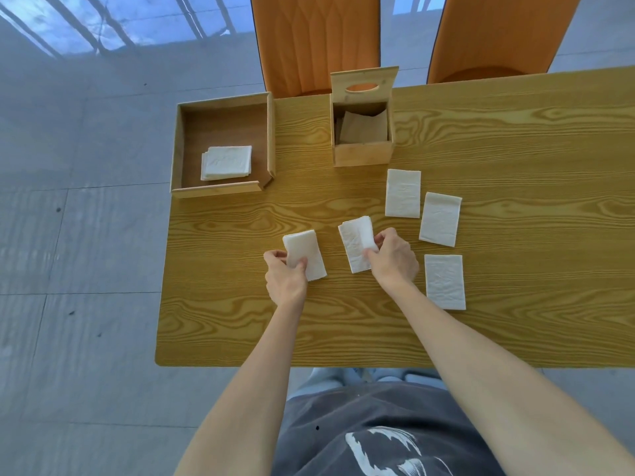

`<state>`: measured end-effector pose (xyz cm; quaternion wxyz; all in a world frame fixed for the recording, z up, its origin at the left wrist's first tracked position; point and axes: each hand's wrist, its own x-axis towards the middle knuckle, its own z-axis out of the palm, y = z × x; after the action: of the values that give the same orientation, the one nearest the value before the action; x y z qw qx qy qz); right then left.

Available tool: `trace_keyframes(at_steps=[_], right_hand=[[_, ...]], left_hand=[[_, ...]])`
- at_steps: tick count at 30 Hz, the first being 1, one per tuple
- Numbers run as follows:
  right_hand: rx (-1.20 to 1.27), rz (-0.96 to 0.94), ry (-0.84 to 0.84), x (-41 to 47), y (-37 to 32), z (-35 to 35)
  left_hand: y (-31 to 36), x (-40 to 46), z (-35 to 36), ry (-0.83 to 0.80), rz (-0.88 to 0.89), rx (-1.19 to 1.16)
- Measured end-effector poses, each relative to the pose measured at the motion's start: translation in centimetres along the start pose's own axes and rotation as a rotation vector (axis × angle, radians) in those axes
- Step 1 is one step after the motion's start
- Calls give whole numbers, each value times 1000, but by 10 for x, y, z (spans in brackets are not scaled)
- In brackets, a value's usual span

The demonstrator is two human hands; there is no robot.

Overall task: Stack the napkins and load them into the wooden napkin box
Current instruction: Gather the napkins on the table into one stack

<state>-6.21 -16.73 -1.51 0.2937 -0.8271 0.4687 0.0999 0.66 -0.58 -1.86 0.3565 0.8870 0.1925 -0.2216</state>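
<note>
My left hand (285,280) grips a folded white napkin (305,250) at its near left edge, just above the table. My right hand (393,257) pinches a small stack of white napkins (354,243) at its right edge. Three more single napkins lie flat to the right: one far (403,193), one in the middle (440,219), one near (445,281). The wooden napkin box (362,154) stands at the far middle with its slotted lid (364,84) tipped up, and napkins show in its shaded inside.
A shallow wooden tray (220,190) at the table's far left corner holds a small stack of white napkins (226,162). Two orange chairs (316,42) stand behind the wooden table (515,149). The table's left edge runs just past the tray.
</note>
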Motion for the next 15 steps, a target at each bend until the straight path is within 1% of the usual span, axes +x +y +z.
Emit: trace_keyframes(at_steps=[4,7,9,11,13,15], right_hand=[[217,-10,-27,2,4,2],[441,10,-84,5,6,2],[649,60,-147,4,5,-1],[818,50,-241,0,3,-4],[873,-2,-347,-3,2,-5],[840,-47,-412,-7,-1,-2]], left_hand=[[-4,0,-2,-58,-54,-231],[-11,4,-1,-129,-78,-314],[-14,4,-1,-189,-88,-367],[-16,4,-1,-236,-79,-409],[-14,2,-1,-272,-52,-422],[-13,1,0,-313,-49,-426]])
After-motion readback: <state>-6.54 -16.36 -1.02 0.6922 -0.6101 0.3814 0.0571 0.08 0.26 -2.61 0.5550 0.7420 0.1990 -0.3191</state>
